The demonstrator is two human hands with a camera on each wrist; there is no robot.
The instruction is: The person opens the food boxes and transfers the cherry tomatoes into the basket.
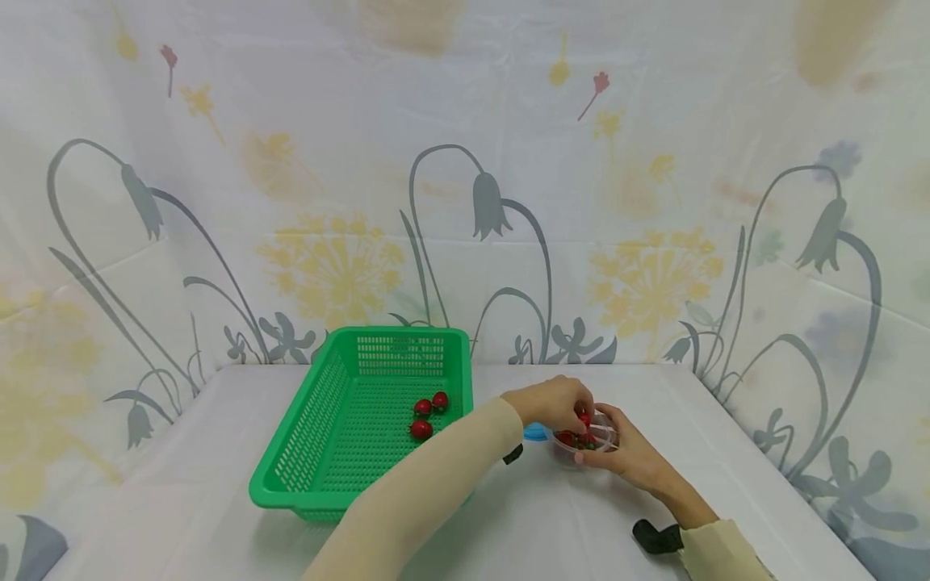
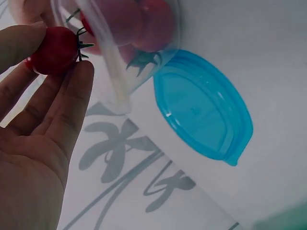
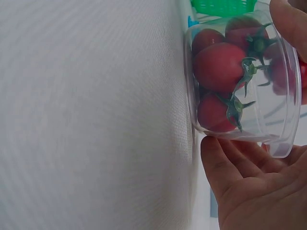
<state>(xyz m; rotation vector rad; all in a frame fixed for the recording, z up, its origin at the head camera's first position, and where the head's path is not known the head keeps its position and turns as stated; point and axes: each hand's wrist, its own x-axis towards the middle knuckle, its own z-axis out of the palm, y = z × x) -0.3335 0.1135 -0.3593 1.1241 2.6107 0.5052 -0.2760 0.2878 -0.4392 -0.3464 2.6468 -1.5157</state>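
My left hand [image 1: 554, 402] pinches a red cherry tomato [image 2: 55, 50] between thumb and fingers, at the mouth of a clear plastic container [image 3: 261, 117]. Green stem leaves stick out from the fruit. Several more cherry tomatoes [image 3: 219, 67] with green stems lie inside the container. My right hand [image 1: 630, 458] holds the container by its side, thumb and fingers around the wall, and it stands on the table. Beside it lies a blue lid [image 2: 199, 110], partly hidden by the left hand in the head view.
A green plastic basket [image 1: 291, 494] stands to the left, with 3 cherry tomatoes [image 1: 421, 429] at its right side. The white-covered table [image 1: 538, 532] meets a flower-printed curtain [image 1: 465, 105] at the back. Black straps or mounts [image 1: 656, 537] show near the wrists.
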